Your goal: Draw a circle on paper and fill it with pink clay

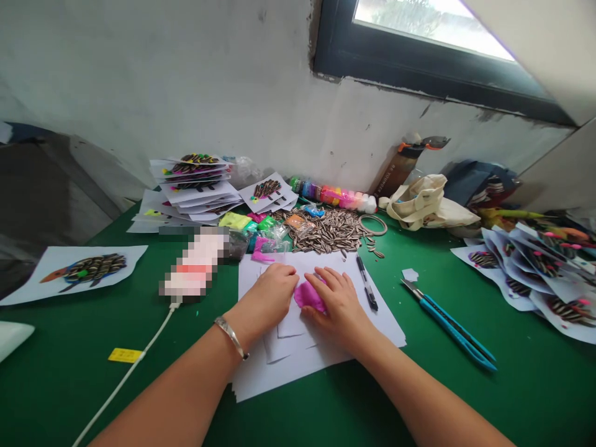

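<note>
A lump of pink clay (308,296) lies on a stack of white paper sheets (279,372) on the green table (93,335). My right hand (338,302) presses on the clay's right side with its fingers spread flat. My left hand (269,293) rests beside the clay on the left, fingers curled, touching its edge and holding the paper down. A silver bracelet (231,337) sits on my left wrist. A black pen (367,283) lies on the paper just right of my right hand.
A heap of sunflower seeds (328,231) and small clay packets (261,226) lie behind the paper. Blue snips (449,325) lie to the right. Finished seed pictures are stacked at back left (195,186), far left (74,270) and right (535,273). A white cable (130,366) crosses the left.
</note>
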The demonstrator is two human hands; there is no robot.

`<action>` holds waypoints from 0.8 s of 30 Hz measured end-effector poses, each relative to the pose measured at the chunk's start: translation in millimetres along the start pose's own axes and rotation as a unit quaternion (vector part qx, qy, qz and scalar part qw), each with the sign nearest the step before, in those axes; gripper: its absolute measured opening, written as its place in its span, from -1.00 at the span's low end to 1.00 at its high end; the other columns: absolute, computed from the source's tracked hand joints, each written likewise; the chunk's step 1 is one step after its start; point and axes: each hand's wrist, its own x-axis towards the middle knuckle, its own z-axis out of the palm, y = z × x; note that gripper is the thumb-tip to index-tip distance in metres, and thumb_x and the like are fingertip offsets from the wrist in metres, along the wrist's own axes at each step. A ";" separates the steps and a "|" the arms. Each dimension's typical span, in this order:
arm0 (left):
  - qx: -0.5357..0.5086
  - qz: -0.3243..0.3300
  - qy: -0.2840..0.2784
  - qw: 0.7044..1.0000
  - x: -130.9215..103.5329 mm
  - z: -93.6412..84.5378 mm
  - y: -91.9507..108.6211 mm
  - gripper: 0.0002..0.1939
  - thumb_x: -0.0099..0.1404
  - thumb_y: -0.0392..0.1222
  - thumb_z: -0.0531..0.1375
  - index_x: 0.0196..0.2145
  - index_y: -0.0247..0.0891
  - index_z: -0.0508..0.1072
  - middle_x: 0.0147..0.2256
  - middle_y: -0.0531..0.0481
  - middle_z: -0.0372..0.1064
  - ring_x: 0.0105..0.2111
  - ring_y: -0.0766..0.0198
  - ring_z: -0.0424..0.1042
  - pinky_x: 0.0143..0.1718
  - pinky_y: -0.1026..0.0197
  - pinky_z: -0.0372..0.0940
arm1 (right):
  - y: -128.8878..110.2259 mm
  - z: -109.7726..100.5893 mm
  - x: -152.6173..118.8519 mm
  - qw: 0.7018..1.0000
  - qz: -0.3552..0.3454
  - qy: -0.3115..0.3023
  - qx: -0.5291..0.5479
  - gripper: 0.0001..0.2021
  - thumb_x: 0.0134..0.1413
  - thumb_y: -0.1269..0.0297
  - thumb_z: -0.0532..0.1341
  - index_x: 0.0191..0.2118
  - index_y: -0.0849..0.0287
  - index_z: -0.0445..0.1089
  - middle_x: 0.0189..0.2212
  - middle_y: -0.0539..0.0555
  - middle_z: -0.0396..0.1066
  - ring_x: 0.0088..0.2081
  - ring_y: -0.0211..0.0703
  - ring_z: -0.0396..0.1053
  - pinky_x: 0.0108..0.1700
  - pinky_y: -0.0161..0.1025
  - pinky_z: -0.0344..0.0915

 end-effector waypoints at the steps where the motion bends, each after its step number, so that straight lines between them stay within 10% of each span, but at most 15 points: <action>1: 0.000 -0.001 0.000 1.000 -0.1 -0.7 0.6 -0.76 0.30 -0.41 0.04 -0.23 -0.27 0.48 -0.19 -0.14 0.41 -0.09 0.13 0.34 0.01 0.08 0.24 | -0.3 -0.2 -0.1 1.000 0.001 -0.003 -0.001 -0.48 0.09 0.20 0.23 0.19 0.08 0.25 0.21 0.25 0.19 0.22 0.23 0.10 0.18 0.36 -0.04; 10: 0.016 -0.006 -0.010 1.000 0.1 -1.0 1.7 -0.75 0.31 -0.41 0.02 -0.22 -0.30 0.48 -0.18 -0.17 0.41 -0.06 0.11 0.33 0.01 0.08 0.25 | 11.5 -19.2 -4.1 1.000 0.001 0.000 0.010 -0.32 0.03 -0.13 0.22 0.23 0.04 0.20 0.25 0.25 0.13 0.27 0.24 0.00 0.21 0.35 -0.09; 24: 0.020 -0.011 -0.015 1.000 -0.8 -2.2 2.1 -0.74 0.33 -0.42 0.01 -0.20 -0.31 0.49 -0.16 -0.18 0.41 -0.01 0.08 0.31 0.03 0.07 0.25 | 24.9 -19.0 -2.5 1.000 -0.006 0.003 0.016 -0.43 0.07 -0.04 0.22 0.18 0.04 0.27 0.22 0.23 0.17 0.27 0.25 0.00 0.20 0.33 -0.05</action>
